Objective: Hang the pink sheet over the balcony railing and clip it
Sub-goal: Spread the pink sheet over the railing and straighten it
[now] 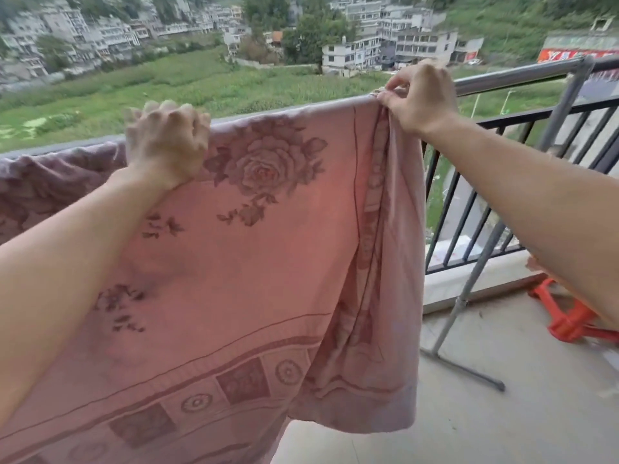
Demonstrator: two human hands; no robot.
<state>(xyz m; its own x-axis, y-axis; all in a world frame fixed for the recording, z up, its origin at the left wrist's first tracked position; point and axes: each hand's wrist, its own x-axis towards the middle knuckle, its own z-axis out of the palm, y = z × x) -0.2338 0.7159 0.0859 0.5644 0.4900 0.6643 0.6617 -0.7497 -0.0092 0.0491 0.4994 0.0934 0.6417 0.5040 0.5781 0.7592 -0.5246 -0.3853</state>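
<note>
1. Head view: sheet (pixel 268 262) is draped over the steel bar (pixel 509 78), near side hanging down toward me, far side hidden.
2. My left hand (pixel 167 142) is curled over the top fold at the bar, knuckles up, clamping cloth. It's blurred, so exact finger contact is unclear.
3. My right hand (pixel 418 95) pinches the sheet's right edge where it meets the bar, thumb and fingers closed on bunched hem.
4. Sheet left of my left hand is rumpled and sagging; the right side hangs in a folded strip.
5. Black railing (pixel 469 195) stands behind the bar, just beyond it. Orange stool (pixel 569 316) on the floor at right.
6. No clip visible in either hand or on the bar.
7. Handling, my judgement: soft, limp, fairly light, could slide on smooth steel. Best held at the top fold or hem, both hands apart.
8. Stage: draping nearly done, spreading and clipping not yet done.
</note>
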